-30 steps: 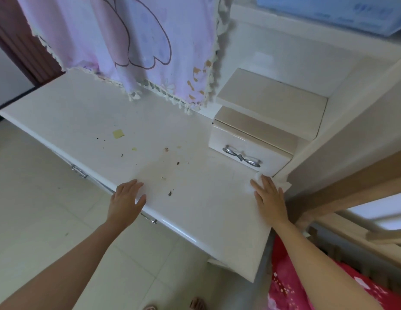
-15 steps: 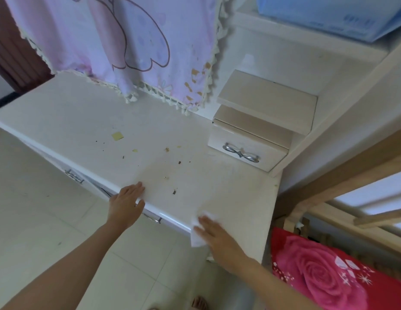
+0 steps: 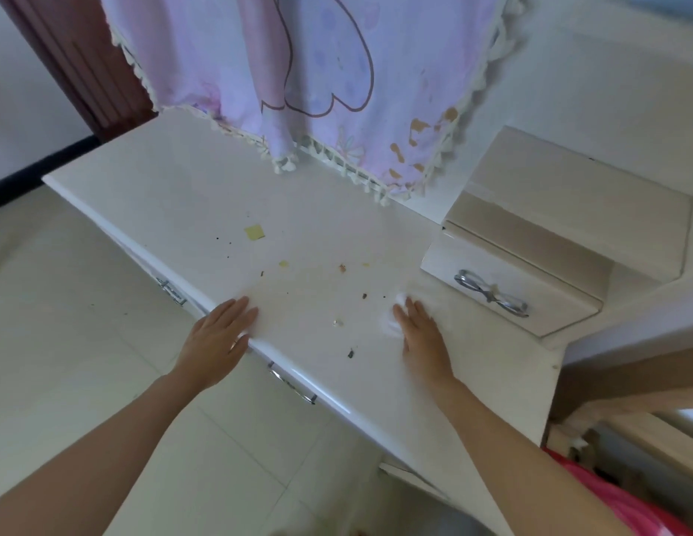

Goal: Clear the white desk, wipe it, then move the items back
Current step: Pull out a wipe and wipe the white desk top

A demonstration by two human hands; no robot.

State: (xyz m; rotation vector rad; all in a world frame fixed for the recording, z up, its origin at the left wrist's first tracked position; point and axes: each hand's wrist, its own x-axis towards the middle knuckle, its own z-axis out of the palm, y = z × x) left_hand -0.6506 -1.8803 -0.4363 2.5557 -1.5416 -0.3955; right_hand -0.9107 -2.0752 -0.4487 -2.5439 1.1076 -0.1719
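Counting on the worktop (image 3: 175, 195): one white wipe (image 3: 392, 323), one larger yellow scrap (image 3: 254, 232), one smaller yellow bit (image 3: 283, 263), one brownish crumb (image 3: 342, 268), and a scatter of dark specks (image 3: 351, 353) mid-surface. Two hands are in view, well apart, both arms bare and reaching in from below.

Left hand (image 3: 221, 334): palm down on the front edge of the worktop, fingers straight and side by side, tips pointing up-right. It rests there and holds nothing.

Right hand (image 3: 420, 336): flat, palm down, fingers straight, pressing the wipe onto the surface, no curl around it. The wipe is bunched. It shows only at the fingertips and along the hand's left side, with the rest hidden under the palm. It sits right of centre, near the drawer box (image 3: 530, 265) but not touching it.

Worktop look: white, with a glossy rounded front edge and a faint yellowish stain around the crumbs. The area from the wipe leftwards is dirty.

Other counts:
- one bow-shaped handle (image 3: 492, 292) on the drawer box
- two metal pulls under the front edge, near one (image 3: 292, 383), far one (image 3: 171, 292)
- one fringed lilac-pink cloth (image 3: 318, 71) hanging over the rear edge
- tiled floor (image 3: 66, 381) to the left
- pink fabric (image 3: 627, 504) at lower right
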